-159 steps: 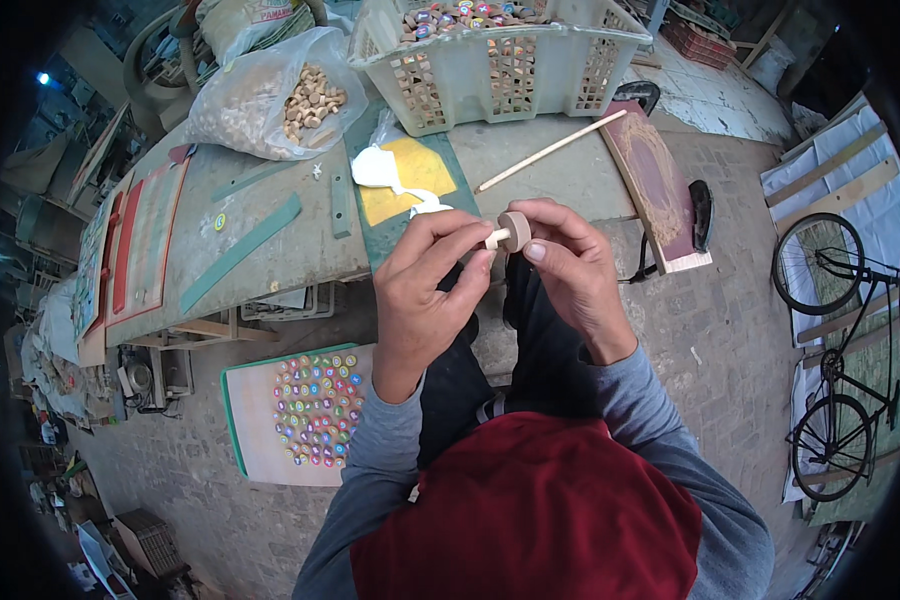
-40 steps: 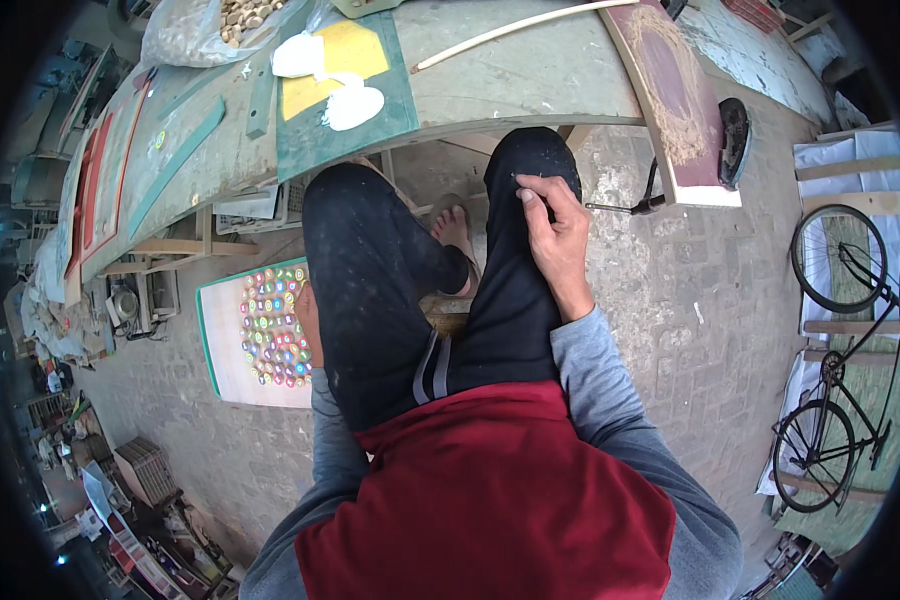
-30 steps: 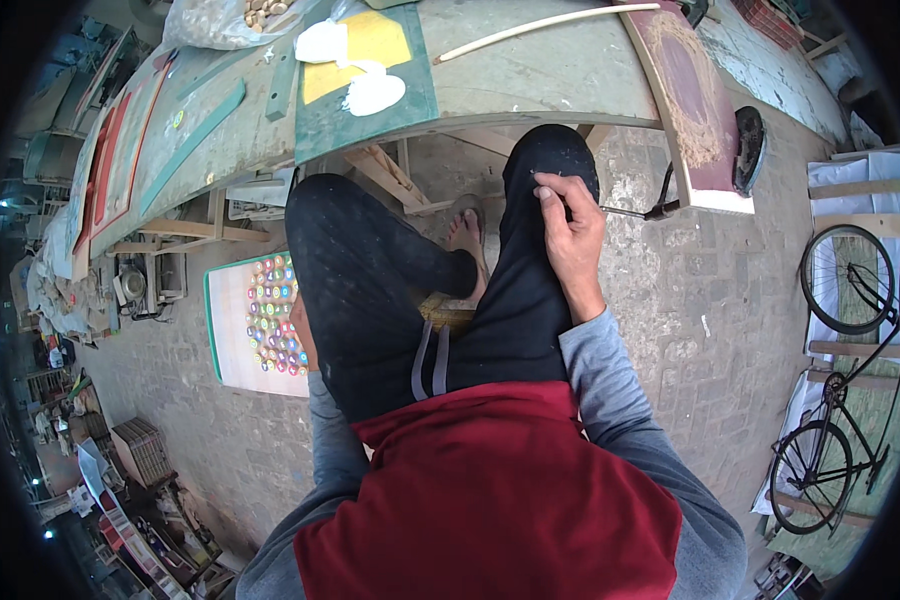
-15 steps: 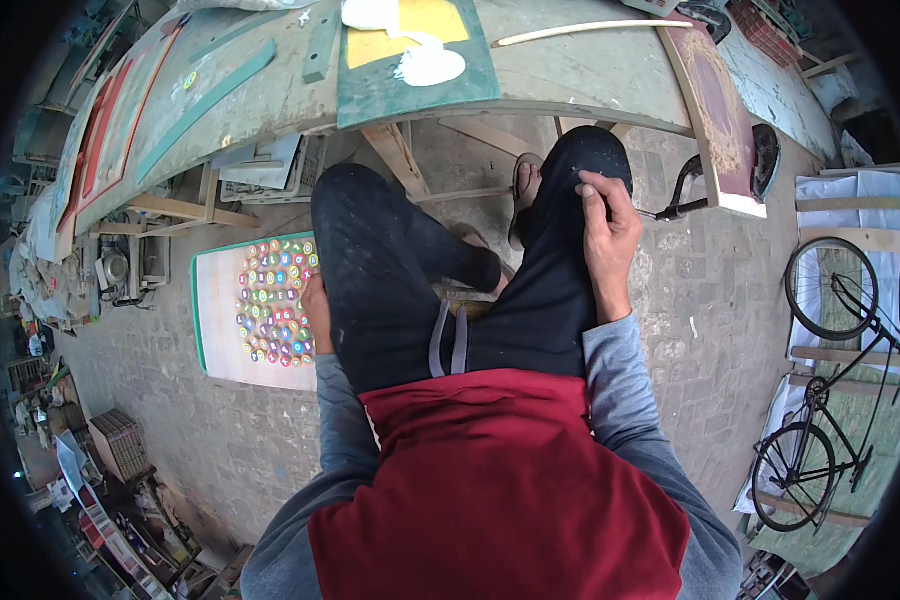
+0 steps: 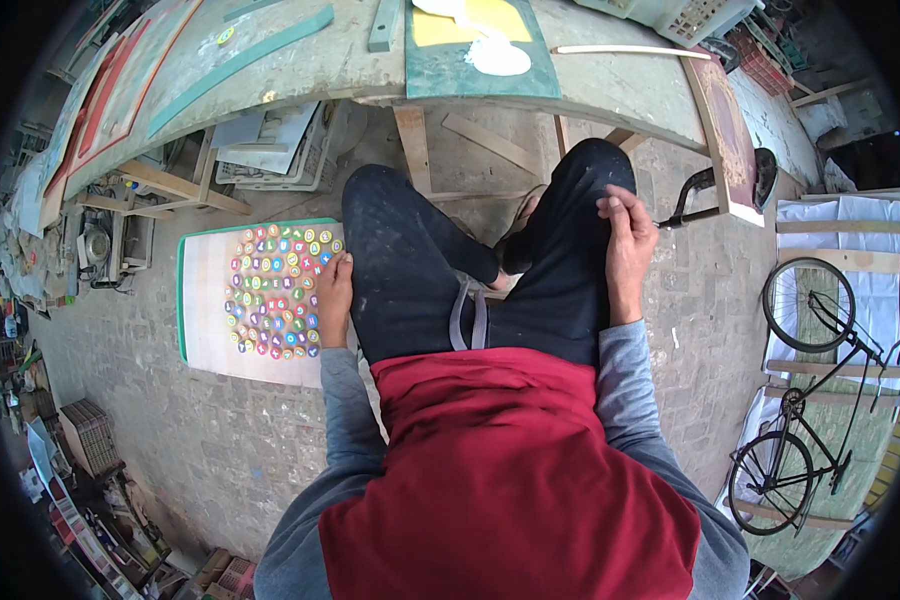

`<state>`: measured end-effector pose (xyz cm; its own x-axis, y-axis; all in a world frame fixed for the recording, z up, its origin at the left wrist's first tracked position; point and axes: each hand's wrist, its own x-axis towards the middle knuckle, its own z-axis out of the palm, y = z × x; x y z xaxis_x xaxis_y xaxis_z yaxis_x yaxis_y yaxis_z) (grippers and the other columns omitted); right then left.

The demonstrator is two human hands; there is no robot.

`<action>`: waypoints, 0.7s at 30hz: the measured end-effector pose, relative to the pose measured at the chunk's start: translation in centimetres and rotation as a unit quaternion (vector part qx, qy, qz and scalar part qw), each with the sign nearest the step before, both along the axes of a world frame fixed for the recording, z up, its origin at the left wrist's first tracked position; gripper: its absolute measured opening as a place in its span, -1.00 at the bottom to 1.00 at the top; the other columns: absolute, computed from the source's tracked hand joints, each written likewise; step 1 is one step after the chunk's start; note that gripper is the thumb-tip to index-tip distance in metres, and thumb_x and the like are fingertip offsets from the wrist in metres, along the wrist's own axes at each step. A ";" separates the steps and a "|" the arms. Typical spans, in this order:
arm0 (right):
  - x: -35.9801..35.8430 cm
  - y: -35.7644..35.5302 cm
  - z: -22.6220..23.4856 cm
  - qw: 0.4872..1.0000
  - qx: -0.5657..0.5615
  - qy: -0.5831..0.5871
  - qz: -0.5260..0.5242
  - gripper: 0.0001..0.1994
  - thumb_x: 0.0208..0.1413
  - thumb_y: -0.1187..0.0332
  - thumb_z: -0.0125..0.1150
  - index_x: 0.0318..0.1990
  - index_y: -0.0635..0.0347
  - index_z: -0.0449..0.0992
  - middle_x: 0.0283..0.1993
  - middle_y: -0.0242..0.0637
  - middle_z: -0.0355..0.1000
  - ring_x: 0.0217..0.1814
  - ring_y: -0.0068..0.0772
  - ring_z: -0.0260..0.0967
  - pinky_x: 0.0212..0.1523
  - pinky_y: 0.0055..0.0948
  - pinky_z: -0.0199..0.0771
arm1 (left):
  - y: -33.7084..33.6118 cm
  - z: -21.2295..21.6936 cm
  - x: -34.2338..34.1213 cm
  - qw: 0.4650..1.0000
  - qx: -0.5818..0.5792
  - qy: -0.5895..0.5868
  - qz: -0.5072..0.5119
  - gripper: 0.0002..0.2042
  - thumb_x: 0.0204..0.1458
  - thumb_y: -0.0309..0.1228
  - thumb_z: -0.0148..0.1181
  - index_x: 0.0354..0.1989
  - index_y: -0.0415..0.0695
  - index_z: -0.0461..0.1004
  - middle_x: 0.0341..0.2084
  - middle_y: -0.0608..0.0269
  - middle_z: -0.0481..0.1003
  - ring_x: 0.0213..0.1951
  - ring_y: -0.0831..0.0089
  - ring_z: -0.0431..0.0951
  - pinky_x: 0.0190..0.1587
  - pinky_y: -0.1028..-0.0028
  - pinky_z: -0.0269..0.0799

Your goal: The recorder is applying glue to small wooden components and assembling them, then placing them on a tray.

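In the head view, many small multicoloured round discs [image 5: 278, 283] already stand on the white, green-edged rectangular board [image 5: 202, 300] beside the left leg — how many remain, I cannot tell. The left hand [image 5: 334, 303] is at their right edge, its grip unclear; the right hand [image 5: 631, 235], fingers curled narrow, is over the right knee — contents unclear. In the earliest frame, both hands share a wooden disc and pale peg; now they are apart.

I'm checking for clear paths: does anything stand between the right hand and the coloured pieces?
Yes: leftward from the right hand come both trousered legs, then the left hand, beside the coloured pieces.
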<state>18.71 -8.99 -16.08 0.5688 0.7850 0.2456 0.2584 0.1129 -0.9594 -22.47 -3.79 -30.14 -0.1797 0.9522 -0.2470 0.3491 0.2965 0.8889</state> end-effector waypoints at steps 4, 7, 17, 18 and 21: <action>-0.2 -0.5 -0.1 1.000 0.004 0.010 -0.006 -0.80 0.25 0.41 0.14 -0.09 0.33 0.58 -0.30 -0.34 0.54 -0.25 -0.58 0.41 -0.16 -0.56 0.42 | 0.1 1.3 0.2 0.999 -0.002 0.020 -0.026 -0.57 0.23 -0.19 0.06 0.09 -0.29 0.47 -0.10 0.13 0.55 -0.06 0.42 0.49 0.05 0.50 0.33; -0.1 -1.4 -1.6 0.999 -0.018 0.027 -0.003 -0.81 0.25 0.41 0.13 -0.10 0.33 0.58 -0.31 -0.34 0.54 -0.25 -0.58 0.41 -0.15 -0.56 0.42 | 0.5 1.5 0.7 0.998 0.007 0.043 -0.037 -0.57 0.23 -0.19 0.05 0.11 -0.29 0.45 -0.08 0.07 0.55 -0.04 0.35 0.51 0.06 0.47 0.34; 0.4 -3.7 -3.5 0.996 -0.051 0.076 0.006 -0.79 0.26 0.42 0.10 -0.07 0.34 0.57 -0.30 -0.31 0.53 -0.24 -0.55 0.43 -0.11 -0.53 0.44 | 0.7 4.3 3.0 0.995 0.058 0.066 -0.045 -0.53 0.14 -0.23 0.17 0.14 -0.27 0.41 0.01 -0.11 0.50 0.05 0.13 0.53 0.11 0.37 0.37; 0.3 -3.6 -3.7 0.996 -0.055 0.069 0.001 -0.79 0.26 0.42 0.10 -0.07 0.34 0.57 -0.30 -0.31 0.53 -0.24 -0.55 0.43 -0.12 -0.53 0.44 | 0.7 4.2 2.9 0.995 0.059 0.066 -0.043 -0.53 0.14 -0.23 0.17 0.14 -0.27 0.41 0.01 -0.11 0.50 0.05 0.13 0.53 0.11 0.37 0.37; 0.3 -3.4 -3.7 0.997 -0.058 0.058 -0.001 -0.79 0.26 0.41 0.11 -0.07 0.35 0.57 -0.30 -0.31 0.52 -0.25 -0.55 0.42 -0.13 -0.54 0.43 | 0.5 4.2 2.4 0.951 0.119 0.266 -0.106 -0.53 0.12 -0.24 0.19 0.16 -0.24 0.41 0.03 -0.10 0.49 0.03 0.12 0.54 0.08 0.35 0.40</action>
<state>18.96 -12.39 -19.82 0.5901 0.8028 0.0859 0.1459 -0.0014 -0.9893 -20.04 -3.34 -25.97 -0.0159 0.9985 0.0525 0.7974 -0.0190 0.6032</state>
